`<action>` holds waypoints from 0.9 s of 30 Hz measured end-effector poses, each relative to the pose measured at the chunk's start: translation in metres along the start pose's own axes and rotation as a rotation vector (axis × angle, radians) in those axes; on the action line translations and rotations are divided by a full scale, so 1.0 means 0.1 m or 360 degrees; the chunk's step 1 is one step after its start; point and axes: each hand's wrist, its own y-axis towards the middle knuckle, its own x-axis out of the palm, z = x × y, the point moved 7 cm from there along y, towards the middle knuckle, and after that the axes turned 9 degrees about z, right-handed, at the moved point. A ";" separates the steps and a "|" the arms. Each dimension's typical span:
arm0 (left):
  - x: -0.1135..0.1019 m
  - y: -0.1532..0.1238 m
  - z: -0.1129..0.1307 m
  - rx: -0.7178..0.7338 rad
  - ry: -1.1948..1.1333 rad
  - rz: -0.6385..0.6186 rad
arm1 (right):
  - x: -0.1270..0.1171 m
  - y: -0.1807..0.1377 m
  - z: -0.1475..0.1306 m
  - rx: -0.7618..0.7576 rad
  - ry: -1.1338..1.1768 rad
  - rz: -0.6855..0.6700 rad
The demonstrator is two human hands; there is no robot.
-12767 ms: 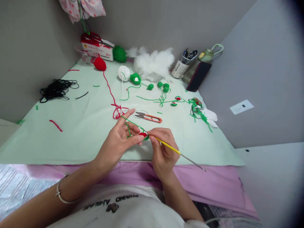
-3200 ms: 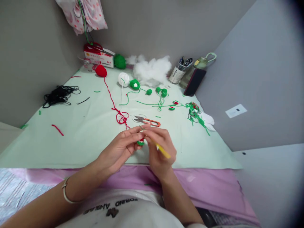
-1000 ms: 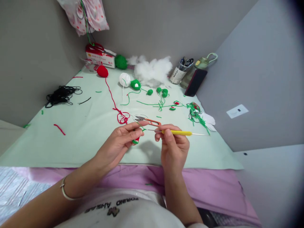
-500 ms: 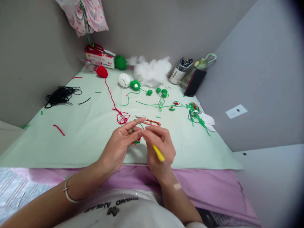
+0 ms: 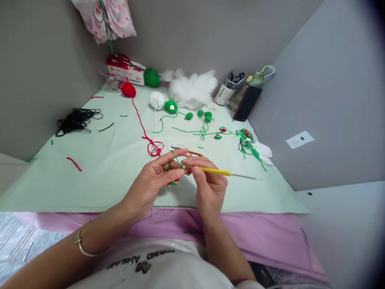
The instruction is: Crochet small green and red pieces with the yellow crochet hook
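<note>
A small red, white and green crocheted piece (image 5: 175, 182) is held above the bench (image 5: 105, 182) in the fingers of the left hand (image 5: 153, 176), partly hidden by them. Green yarn (image 5: 177, 159) is draped over the raised index finger of the same hand. A yellow-handled crochet hook (image 5: 215, 171) is gripped in the right hand (image 5: 210, 186), with its inner end brought close to the left fingertips (whether a stitch is entered cannot be told).

Just beyond the fingers, orange-handled thread snips (image 5: 197, 153) are partly covered by the left index finger, and a red yarn tangle (image 5: 155, 149) is seen to their left. Farther back, a white yarn ball (image 5: 157, 100) is placed between a red yarn ball (image 5: 128, 90) and a green-and-white crocheted piece (image 5: 171, 106). White stuffing (image 5: 192, 90) is heaped behind them. To the right, two small crocheted pieces are laid near a pile of yarn scraps (image 5: 246, 138); a phone (image 5: 248, 103) is propped against a bottle (image 5: 255, 79). Black yarn (image 5: 76, 121) is bunched at the far left.
</note>
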 end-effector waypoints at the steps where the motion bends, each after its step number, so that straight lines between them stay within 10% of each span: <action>1: 0.00 0.00 -0.01 0.0004 0.0012 -0.0001 | 0.02 -0.01 -0.02 -0.0047 -0.0021 -0.0009; 11: 0.05 0.04 -0.16 -0.0107 -0.0174 -0.0018 | 0.11 -0.21 -0.18 -0.0892 -0.0691 -0.0106; 20: 0.03 0.05 -0.05 -0.0160 -0.0115 -0.0066 | -0.07 0.01 0.04 0.0132 0.0097 0.0099; 27: 0.08 -0.02 -0.15 -0.0274 -0.0115 -0.0175 | -0.13 0.15 -0.22 -0.0724 -0.0535 0.0241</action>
